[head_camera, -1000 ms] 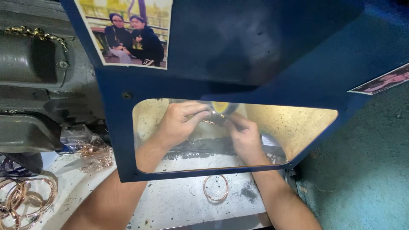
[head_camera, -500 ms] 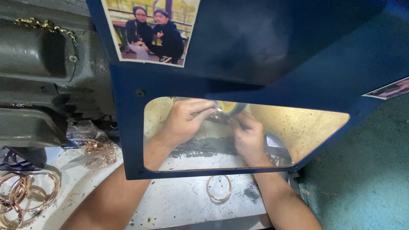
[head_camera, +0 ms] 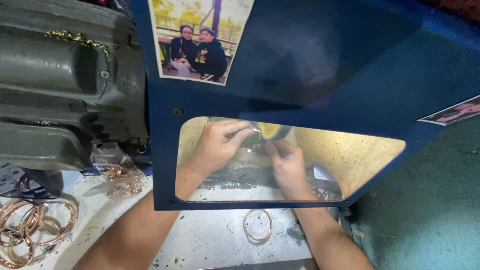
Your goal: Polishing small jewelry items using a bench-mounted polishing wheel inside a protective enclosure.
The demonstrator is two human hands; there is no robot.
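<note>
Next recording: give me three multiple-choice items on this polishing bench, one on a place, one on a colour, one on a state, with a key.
1. Where does the single ring lie?
A. on the bench top between the forearms
B. on the grey motor
C. in the plastic bag

2. What colour is the guard hood?
A. red
B. blue
C. white

3. How are the left hand and right hand placed?
A. resting outside the hood
B. left only inside
C. both inside, fingertips together at the yellow wheel

Key: A, it lies below the window; B, its panels are blue; C, both show through the window.
</note>
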